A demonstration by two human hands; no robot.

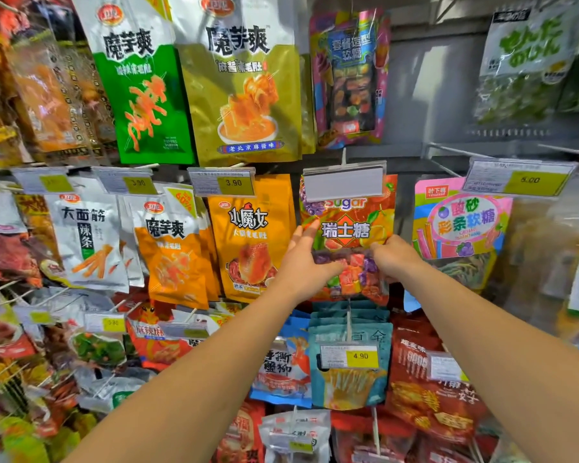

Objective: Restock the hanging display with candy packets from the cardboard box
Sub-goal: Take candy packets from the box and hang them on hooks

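Observation:
An orange candy packet (346,228) marked "Sugar", with colourful cubes showing through its clear lower window, hangs in the middle of the display under a blank white price tag (344,182). My left hand (303,262) holds the packet's left edge, thumb across the front and fingers reaching up behind. My right hand (395,257) grips its right edge, fingers curled on the clear window. Whether the packet's top sits on the peg is hidden by the tag. The cardboard box is out of view.
Snack packets crowd the pegs all round: an orange one (251,242) to the left, a pink candy packet (462,225) to the right, teal packets (348,362) below. The hook behind the 5.00 tag (528,180) and the back wall (432,88) at the upper right are bare.

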